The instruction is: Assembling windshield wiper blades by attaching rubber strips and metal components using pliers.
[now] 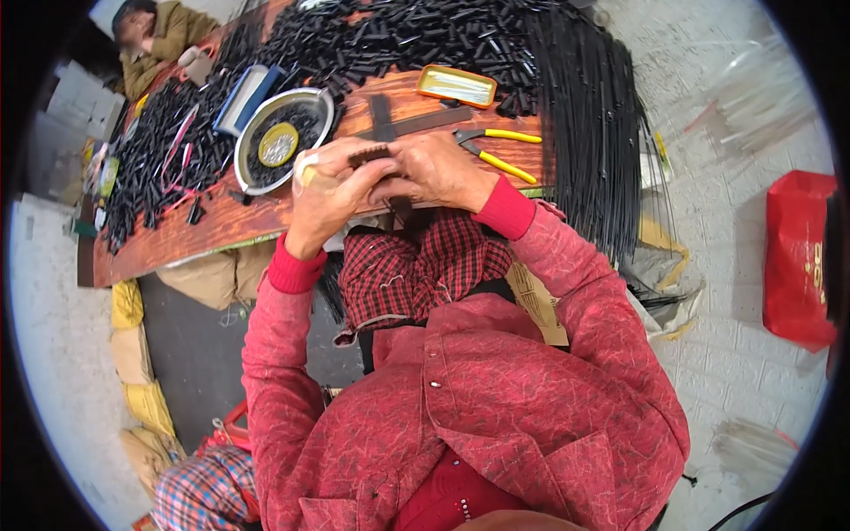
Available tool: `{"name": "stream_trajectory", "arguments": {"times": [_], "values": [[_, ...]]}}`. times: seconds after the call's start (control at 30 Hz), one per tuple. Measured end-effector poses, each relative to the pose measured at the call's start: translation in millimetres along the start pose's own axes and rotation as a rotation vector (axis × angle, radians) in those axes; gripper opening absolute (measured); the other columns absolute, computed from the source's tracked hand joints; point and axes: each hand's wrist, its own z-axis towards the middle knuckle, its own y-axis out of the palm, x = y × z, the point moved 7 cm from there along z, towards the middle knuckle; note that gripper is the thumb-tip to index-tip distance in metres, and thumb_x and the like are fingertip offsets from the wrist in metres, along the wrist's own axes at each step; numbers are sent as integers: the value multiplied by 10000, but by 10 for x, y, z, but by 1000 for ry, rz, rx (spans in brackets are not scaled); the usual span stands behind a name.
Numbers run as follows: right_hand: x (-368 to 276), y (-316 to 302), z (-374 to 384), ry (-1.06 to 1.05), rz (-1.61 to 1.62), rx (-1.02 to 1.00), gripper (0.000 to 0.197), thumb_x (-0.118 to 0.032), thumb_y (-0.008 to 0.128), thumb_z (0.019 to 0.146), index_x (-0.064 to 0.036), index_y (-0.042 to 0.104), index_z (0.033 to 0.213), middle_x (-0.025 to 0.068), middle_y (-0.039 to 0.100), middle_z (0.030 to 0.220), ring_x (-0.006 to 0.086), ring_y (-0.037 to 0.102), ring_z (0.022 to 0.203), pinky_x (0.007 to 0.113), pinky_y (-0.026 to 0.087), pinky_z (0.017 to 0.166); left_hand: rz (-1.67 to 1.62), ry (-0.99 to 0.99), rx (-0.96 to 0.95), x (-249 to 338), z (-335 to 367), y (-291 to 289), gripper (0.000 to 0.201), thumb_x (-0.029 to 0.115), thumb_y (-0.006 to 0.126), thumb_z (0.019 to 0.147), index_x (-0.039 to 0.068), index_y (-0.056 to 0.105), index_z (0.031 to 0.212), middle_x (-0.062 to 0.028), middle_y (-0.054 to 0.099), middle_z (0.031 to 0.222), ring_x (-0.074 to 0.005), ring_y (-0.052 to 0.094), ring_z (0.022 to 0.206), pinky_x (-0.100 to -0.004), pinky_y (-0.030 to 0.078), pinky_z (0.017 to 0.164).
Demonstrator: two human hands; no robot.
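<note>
My left hand (329, 192) and my right hand (440, 170) meet at the front edge of the table. Between my closed fingers is a small dark ridged piece (368, 157), partly covered by them. A pale wrap (310, 173) shows on a finger of the left hand. Just beyond the hands, a black strip (382, 117) lies across a dark flat bar (432, 121). Pliers (506, 134) with yellow handles rest right of my right hand. To the left stands a metal bowl (240, 166) with black bits and a round tin of small silvery parts (278, 144).
Heaps of short black pieces (416, 40) cover the back and left of the reddish wooden table (168, 239). Long black strands (591, 133) hang over its right end. A yellow tin (457, 86) holds white sticks, and a blue box (248, 99) stands by the bowl. Another person (168, 44) sits far left.
</note>
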Motion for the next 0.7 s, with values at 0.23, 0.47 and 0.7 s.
{"name": "stream_trajectory", "arguments": {"times": [0.23, 0.47, 0.7], "values": [[523, -76, -87, 221, 145, -373, 337, -373, 737, 812, -81, 752, 980, 136, 713, 880, 328, 681, 806, 435, 524, 704, -36, -51, 0, 38, 50, -44, 168, 17, 689, 870, -34, 738, 1022, -99, 739, 956, -153, 668, 857, -267, 519, 775], [2184, -350, -163, 590, -439, -29, 219, -268, 645, 828, -104, 773, 895, 136, 726, 841, 340, 701, 795, 432, 549, 701, 58, 16, 49, 127, 119, -73, 144, 90, 742, 806, 42, 779, 937, -70, 762, 882, -185, 674, 732, -305, 522, 698], [2350, -214, -81, 525, -613, -51, 154, -234, 668, 780, -110, 760, 784, 160, 708, 768, 335, 704, 728, 457, 551, 667, 105, 63, 77, 162, 112, -76, 162, 73, 740, 802, 20, 764, 954, -82, 757, 867, -192, 678, 738, -303, 514, 694]]}}
